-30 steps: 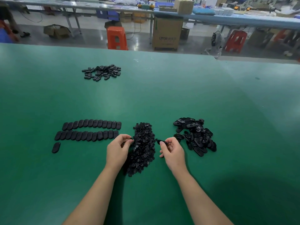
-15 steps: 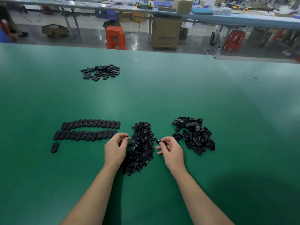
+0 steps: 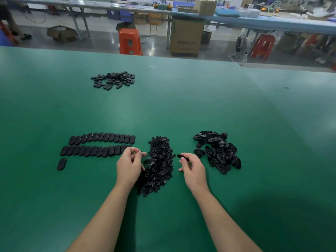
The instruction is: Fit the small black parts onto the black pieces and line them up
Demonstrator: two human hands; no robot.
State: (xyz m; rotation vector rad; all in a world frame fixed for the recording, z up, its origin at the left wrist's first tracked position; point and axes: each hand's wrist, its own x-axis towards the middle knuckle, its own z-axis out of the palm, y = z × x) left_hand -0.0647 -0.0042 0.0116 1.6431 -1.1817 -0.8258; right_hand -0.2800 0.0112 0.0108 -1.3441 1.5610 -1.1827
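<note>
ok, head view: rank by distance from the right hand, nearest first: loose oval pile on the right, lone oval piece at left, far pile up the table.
From the right hand:
1. Loose oval pile, just to its right.
2. Lone oval piece, far left, under the rows.
3. Far pile, up the table, left of centre.

— What's the green table [image 3: 181, 110] surface like?
— Smooth and matt, like a rubbery mat, with a soft pale sheen at the centre of the frame.
— And the lined-up black pieces [image 3: 101, 144] at the left?
— They look like plastic, smooth, with a dull satin finish. The loose black pieces [image 3: 218, 151] at the right look the same, a little glossier where light catches them.
— The heap of small black parts [image 3: 158, 166]?
— Dark plastic by the look of it, faintly shiny.
— Anything in the upper part of the frame?
— An orange stool [image 3: 130, 41] of glossy plastic, a plain brown cardboard box [image 3: 186, 38], and a polished, reflective floor [image 3: 101, 39].
</note>
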